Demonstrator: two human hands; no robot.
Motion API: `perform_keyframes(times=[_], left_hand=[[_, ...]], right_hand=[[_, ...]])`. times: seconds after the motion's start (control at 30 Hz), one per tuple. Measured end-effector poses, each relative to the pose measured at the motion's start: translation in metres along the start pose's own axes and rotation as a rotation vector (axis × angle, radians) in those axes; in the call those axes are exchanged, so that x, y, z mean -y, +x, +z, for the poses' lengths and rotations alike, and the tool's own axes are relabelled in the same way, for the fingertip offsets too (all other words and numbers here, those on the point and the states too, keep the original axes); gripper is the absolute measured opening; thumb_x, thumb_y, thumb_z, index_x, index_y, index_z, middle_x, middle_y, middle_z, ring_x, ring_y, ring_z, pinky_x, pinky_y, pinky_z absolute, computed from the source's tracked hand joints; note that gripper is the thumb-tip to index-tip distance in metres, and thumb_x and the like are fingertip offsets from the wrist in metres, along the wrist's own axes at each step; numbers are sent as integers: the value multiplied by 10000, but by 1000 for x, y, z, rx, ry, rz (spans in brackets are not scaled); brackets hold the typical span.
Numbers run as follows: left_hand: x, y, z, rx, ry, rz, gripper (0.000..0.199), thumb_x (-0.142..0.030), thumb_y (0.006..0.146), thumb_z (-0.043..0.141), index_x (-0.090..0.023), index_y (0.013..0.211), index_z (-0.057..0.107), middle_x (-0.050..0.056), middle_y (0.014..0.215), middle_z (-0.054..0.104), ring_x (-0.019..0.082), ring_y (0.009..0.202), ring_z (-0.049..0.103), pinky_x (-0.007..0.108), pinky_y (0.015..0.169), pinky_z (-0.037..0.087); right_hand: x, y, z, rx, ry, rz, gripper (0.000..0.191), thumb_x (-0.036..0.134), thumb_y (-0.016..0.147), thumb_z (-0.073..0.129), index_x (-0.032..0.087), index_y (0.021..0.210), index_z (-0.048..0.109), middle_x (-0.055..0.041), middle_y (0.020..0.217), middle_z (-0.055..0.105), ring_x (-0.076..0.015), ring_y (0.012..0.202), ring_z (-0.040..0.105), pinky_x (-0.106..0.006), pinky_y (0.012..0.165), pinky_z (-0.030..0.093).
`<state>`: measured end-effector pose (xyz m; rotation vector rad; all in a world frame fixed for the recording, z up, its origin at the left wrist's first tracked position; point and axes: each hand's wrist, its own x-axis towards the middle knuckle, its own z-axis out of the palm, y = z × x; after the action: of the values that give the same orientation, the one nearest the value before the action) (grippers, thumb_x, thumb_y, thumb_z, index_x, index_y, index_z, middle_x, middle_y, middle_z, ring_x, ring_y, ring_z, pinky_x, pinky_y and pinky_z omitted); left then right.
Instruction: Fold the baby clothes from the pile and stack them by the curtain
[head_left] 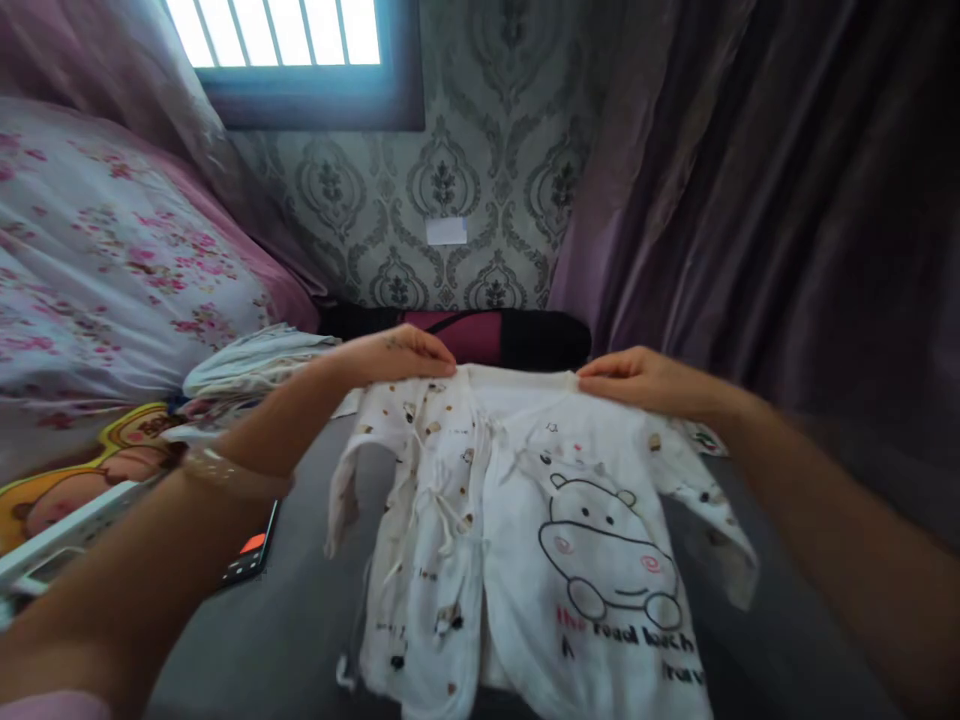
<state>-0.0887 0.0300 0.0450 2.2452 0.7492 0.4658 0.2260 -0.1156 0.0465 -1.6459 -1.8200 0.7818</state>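
A white baby shirt [517, 540] hangs spread out in front of me, its neckline at the top and its lower hem running past the bottom of the view. A cartoon hippo and lettering are printed on one front panel; small brown prints and thin ties show on the other. My left hand [405, 355] pinches the shirt at the shoulder beside the left end of the neckline. Over at the other shoulder, my right hand [637, 380] pinches the fabric in the same way. Both sleeves droop outward.
Below the shirt lies a grey surface [300, 620]. Folded clothes [255, 360] are stacked at the left, near a yellow cartoon-shaped item [127, 450] and a dark flat device [251, 560]. A black and maroon roll [540, 338] lies along the wall, with curtains on both sides.
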Motion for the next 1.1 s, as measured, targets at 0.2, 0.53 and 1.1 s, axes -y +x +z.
perform_keyframes(times=[0.2,0.53,1.1], left_hand=[[121,55,92,94,116,10,345,-421,793,562,-122,883,710,8,649,635,102,562,510,189,520,374],[164,95,153,-84,359,-202,228,-181,781,477,-145,831,697,54,750,672,169,729,610,241,646,447],[173,125,155,-247,269,-187,312,-384,868,468,-167,922,686,36,715,643,158,667,569,241,625,407]], right_hand=[[-112,49,61,10,-307,37,348,428,843,535,128,854,710,-63,786,697,-154,664,584,-245,587,417],[-172,77,88,43,-641,166,361,405,962,365,204,1068,646,-88,1031,687,-218,939,619,-272,741,407],[-191,116,66,56,-637,156,366,434,956,385,191,1068,636,-92,964,678,-189,872,620,-246,698,395]])
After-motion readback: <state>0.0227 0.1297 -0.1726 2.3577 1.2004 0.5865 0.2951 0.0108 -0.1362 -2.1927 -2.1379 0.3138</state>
